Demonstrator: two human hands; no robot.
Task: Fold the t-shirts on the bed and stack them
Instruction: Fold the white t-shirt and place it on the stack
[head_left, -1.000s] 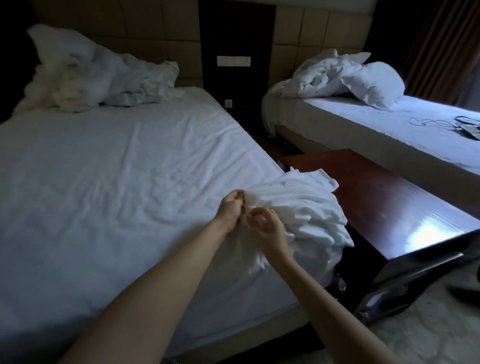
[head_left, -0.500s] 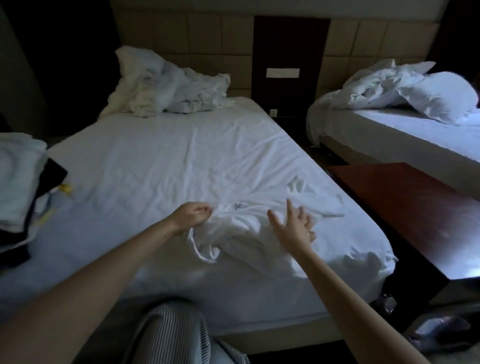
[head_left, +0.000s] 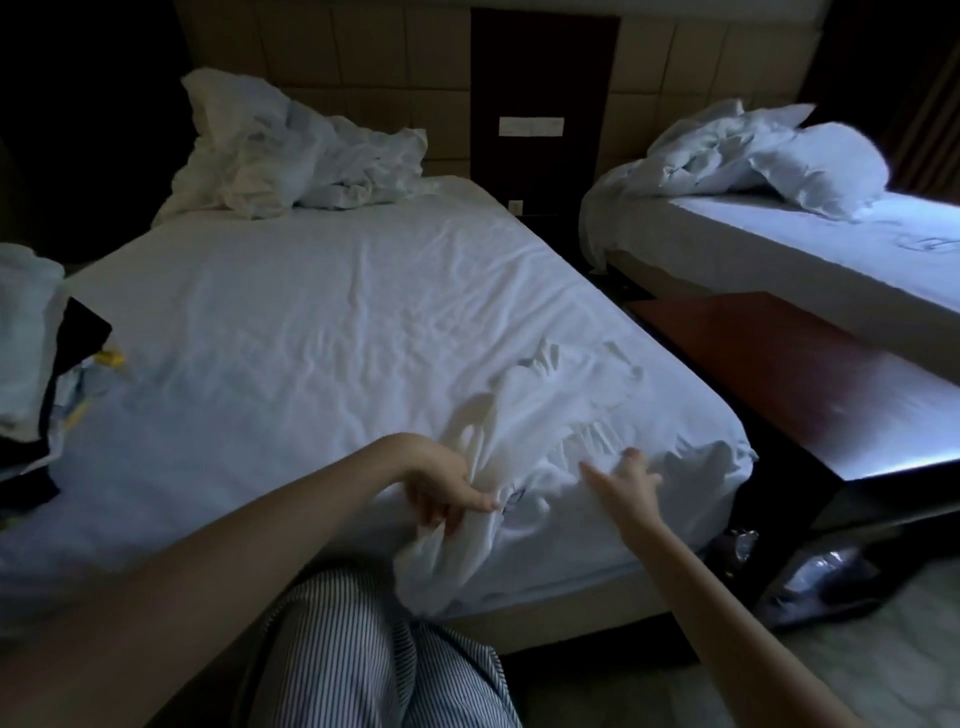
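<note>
Our left hand pinched the shirt, now dragged over the bed edge; our right hand stayed open beside it, bare sheet beyond.

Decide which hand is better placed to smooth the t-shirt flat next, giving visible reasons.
Probably right: the right hand is open at the bunched t-shirt; the left hand grips its near edge.
</note>
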